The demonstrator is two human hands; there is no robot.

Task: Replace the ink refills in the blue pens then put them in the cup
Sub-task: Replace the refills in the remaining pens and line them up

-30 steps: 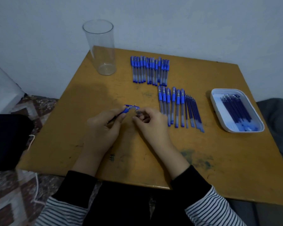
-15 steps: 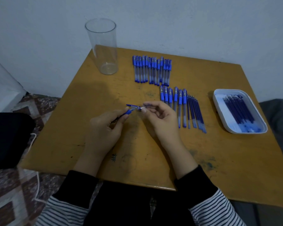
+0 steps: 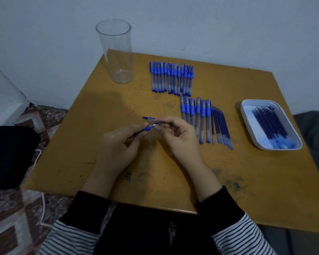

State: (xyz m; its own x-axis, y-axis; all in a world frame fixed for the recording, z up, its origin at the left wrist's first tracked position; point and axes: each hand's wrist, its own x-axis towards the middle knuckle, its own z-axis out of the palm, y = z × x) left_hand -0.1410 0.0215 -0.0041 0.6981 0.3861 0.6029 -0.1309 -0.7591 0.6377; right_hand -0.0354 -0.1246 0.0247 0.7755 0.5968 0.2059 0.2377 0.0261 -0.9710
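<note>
Over the middle of the table (image 3: 173, 183), the left hand (image 3: 118, 144) pinches a blue pen (image 3: 147, 128) by its grip, while the right hand (image 3: 179, 137) nips its tip with curled fingers; the clear cup (image 3: 116, 52) stands at the far corner

Blue pens (image 3: 171, 78) (striped sleeves (image 3: 241, 238))

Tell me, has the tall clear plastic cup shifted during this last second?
No. The tall clear plastic cup stays at the brown wooden table's far left corner, the same gap left of the far row of blue capped pens.
</note>
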